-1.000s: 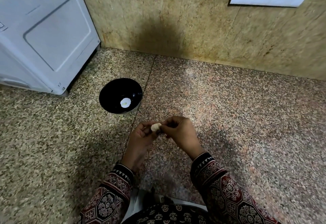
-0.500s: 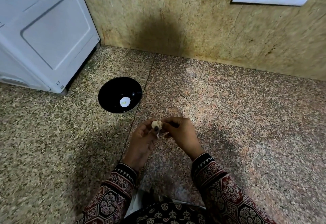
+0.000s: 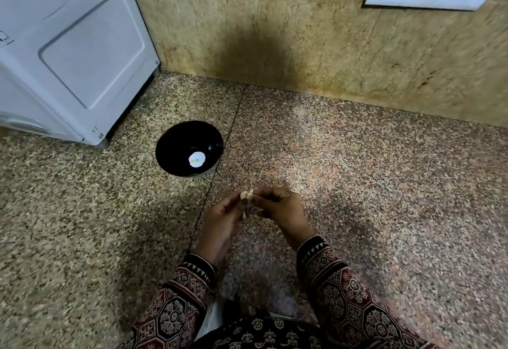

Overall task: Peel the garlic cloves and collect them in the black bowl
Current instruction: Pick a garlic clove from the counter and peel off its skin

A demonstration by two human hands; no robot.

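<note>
The left hand and the right hand are meeting above the counter, both pinching one garlic clove between curled fingertips. A strip of skin is hanging below it. The black bowl is sitting on the counter beyond the hands, apart from them, holding one pale piece. A white appliance is standing near the bowl.

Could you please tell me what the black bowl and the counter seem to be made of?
Black bowl: glossy, probably plastic or coated metal; small highlights show on its inner wall and a greyish edge at its base. Counter: polished speckled stone, likely granite, with a thin joint line.
</note>
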